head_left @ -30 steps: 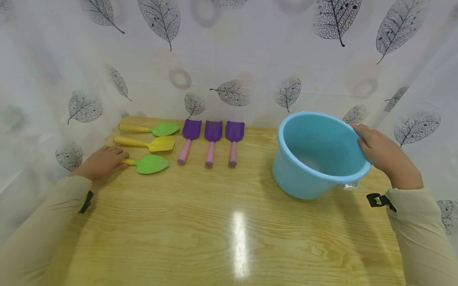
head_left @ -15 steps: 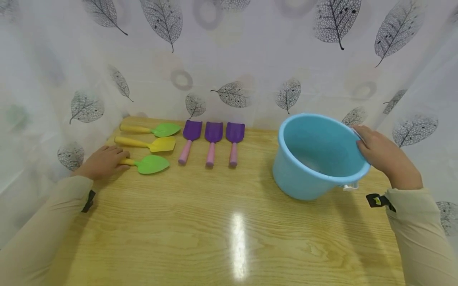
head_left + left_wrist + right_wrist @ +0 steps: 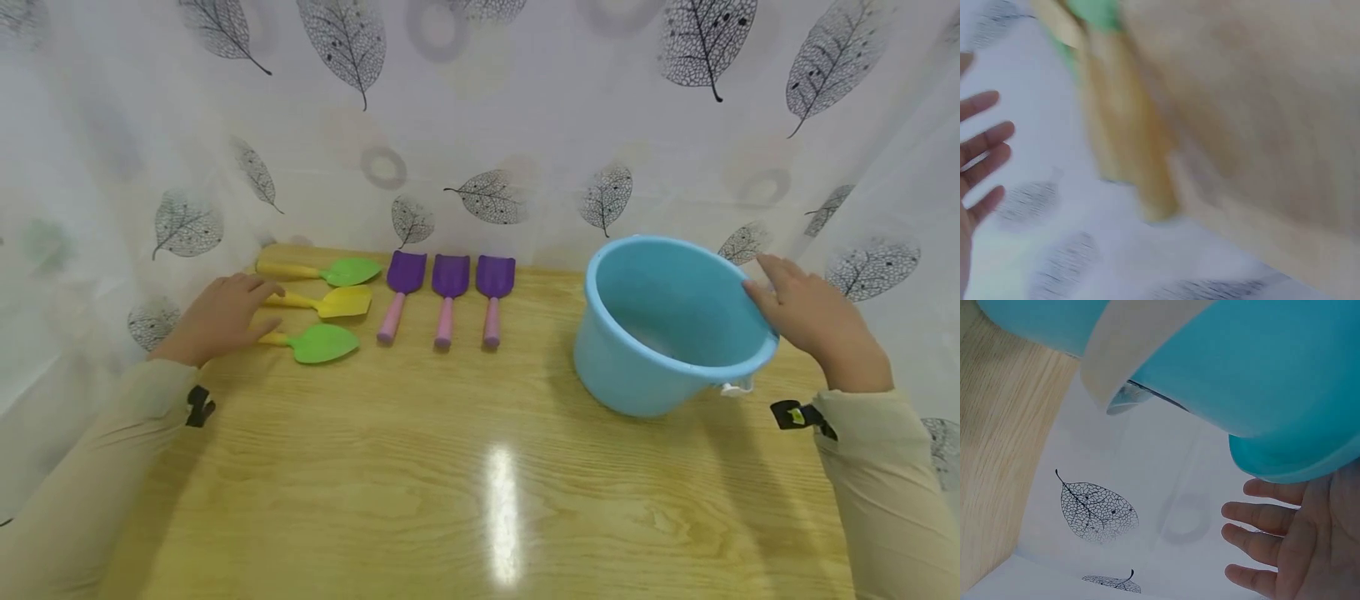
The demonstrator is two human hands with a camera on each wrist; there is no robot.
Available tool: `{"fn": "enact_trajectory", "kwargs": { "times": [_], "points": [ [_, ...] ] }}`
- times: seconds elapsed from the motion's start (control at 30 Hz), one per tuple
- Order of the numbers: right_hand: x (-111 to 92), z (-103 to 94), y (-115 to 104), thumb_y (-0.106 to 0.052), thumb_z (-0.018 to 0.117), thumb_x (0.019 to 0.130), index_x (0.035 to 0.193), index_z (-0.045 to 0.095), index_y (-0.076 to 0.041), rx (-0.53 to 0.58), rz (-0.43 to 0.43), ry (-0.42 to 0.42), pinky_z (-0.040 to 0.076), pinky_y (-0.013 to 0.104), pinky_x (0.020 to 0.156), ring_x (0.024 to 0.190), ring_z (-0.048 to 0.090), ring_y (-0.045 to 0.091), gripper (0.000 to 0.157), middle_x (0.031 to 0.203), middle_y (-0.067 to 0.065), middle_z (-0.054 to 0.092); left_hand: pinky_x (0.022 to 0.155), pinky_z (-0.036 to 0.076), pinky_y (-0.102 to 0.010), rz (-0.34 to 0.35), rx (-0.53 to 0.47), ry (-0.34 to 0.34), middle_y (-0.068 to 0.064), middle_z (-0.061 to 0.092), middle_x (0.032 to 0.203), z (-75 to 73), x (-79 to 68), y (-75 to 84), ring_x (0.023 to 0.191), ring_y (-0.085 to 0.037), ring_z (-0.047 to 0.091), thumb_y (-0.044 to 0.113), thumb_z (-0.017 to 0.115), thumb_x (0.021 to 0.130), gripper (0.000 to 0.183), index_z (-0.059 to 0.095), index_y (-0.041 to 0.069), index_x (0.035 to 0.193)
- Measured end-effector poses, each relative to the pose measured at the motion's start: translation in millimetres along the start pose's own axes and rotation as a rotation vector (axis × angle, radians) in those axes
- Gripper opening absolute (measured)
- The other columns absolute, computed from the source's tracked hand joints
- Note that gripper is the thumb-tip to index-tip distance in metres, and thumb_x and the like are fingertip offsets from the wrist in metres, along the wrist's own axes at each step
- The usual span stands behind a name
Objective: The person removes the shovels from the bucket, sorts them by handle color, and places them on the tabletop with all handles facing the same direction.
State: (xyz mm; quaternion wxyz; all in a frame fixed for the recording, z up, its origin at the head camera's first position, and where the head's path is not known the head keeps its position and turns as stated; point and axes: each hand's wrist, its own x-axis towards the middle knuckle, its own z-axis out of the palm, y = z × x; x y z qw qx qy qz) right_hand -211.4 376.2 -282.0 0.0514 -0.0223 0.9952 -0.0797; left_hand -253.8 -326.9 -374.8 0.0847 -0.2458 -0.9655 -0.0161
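My left hand (image 3: 222, 318) hovers with spread fingers over the handles of the yellow trowel (image 3: 345, 302) and the nearer green trowel (image 3: 324, 343). The left wrist view shows its fingertips (image 3: 999, 131) apart from the blurred yellow handles (image 3: 1129, 131). Behind these lies another green trowel (image 3: 351, 272). At the right, my right hand (image 3: 817, 321) is beside the rim of a light blue bucket (image 3: 637, 375). Its fingers (image 3: 1260, 515) are straight and uncurled from the rim; whether the thumb touches it, I cannot tell.
Three purple shovels with pink handles, the left (image 3: 406, 272), the middle (image 3: 451, 275) and the right (image 3: 495, 275), lie in a row at the back. A white curtain (image 3: 540, 108) printed with leaves hangs round the wooden table (image 3: 390, 467).
My left hand has come off the nearer green trowel's handle and risen back toward the yellow one. My right hand has loosened from the bucket's rim, its fingers straightening. Trowels, shovels and bucket stay put.
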Motion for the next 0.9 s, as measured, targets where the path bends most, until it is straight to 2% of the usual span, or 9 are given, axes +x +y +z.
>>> {"fn": "enact_trajectory", "kwargs": {
  "times": [0.1, 0.2, 0.3, 0.43, 0.6, 0.9],
  "points": [
    [-1, -2.9, -1, -0.052, 0.019, 0.099, 0.151, 0.0, -0.007, 0.004, 0.004, 0.014, 0.012, 0.078, 0.095, 0.128, 0.01, 0.064, 0.071, 0.152, 0.031, 0.006, 0.08, 0.045, -0.055, 0.01, -0.001, 0.047, -0.022, 0.06, 0.108, -13.8, 11.6, 15.6, 0.095, -0.039, 0.057, 0.02, 0.066, 0.085, 0.039, 0.058, 0.0, 0.117],
    [-2, -6.5, -4, -0.051, 0.021, 0.099, 0.151, -0.001, -0.008, 0.006, -0.009, 0.02, 0.011, 0.077, 0.097, 0.131, 0.009, 0.063, 0.071, 0.153, 0.03, 0.005, 0.084, 0.045, -0.056, 0.003, -0.019, 0.047, -0.024, 0.059, 0.114, -27.6, 22.4, 32.5, 0.097, -0.041, 0.057, 0.024, 0.064, 0.087, 0.044, 0.055, 0.0, 0.123],
    [-4, -10.5, -7, -0.05, 0.023, 0.099, 0.151, -0.004, -0.01, 0.024, -0.025, 0.012, 0.011, 0.076, 0.098, 0.133, 0.008, 0.06, 0.07, 0.154, 0.028, 0.002, 0.096, 0.039, -0.058, -0.023, -0.055, 0.005, -0.026, 0.052, 0.13, -39.0, 33.2, 49.1, 0.112, -0.045, 0.052, 0.032, 0.059, 0.091, 0.053, 0.048, 0.002, 0.134],
    [-8, -14.7, -17, -0.049, 0.026, 0.099, 0.151, -0.006, -0.013, 0.052, -0.049, 0.006, 0.014, 0.075, 0.099, 0.136, 0.007, 0.056, 0.071, 0.156, 0.024, -0.002, 0.109, 0.025, -0.058, -0.054, -0.065, -0.068, -0.027, 0.036, 0.145, -52.2, 46.1, 69.3, 0.131, -0.047, 0.035, 0.039, 0.052, 0.094, 0.065, 0.032, 0.005, 0.145],
    [-15, -20.1, -35, -0.048, 0.028, 0.1, 0.151, -0.007, -0.016, 0.06, -0.083, 0.014, 0.012, 0.073, 0.102, 0.14, 0.002, 0.05, 0.07, 0.157, 0.017, -0.009, 0.114, 0.009, -0.06, -0.078, -0.049, -0.136, -0.024, 0.014, 0.155, -65.1, 59.8, 91.5, 0.14, -0.045, 0.019, 0.046, 0.043, 0.096, 0.073, 0.012, 0.009, 0.151],
    [-22, -24.8, -75, -0.047, 0.032, 0.099, 0.152, -0.001, -0.016, 0.065, -0.168, 0.071, 0.013, 0.069, 0.106, 0.142, 0.003, 0.046, 0.069, 0.159, 0.012, -0.006, 0.115, 0.0, -0.059, -0.092, -0.042, -0.071, -0.016, -0.002, 0.158, -75.8, 74.8, 121.2, 0.145, -0.04, 0.006, 0.056, 0.036, 0.095, 0.079, -0.001, 0.016, 0.152]
  ]
}}
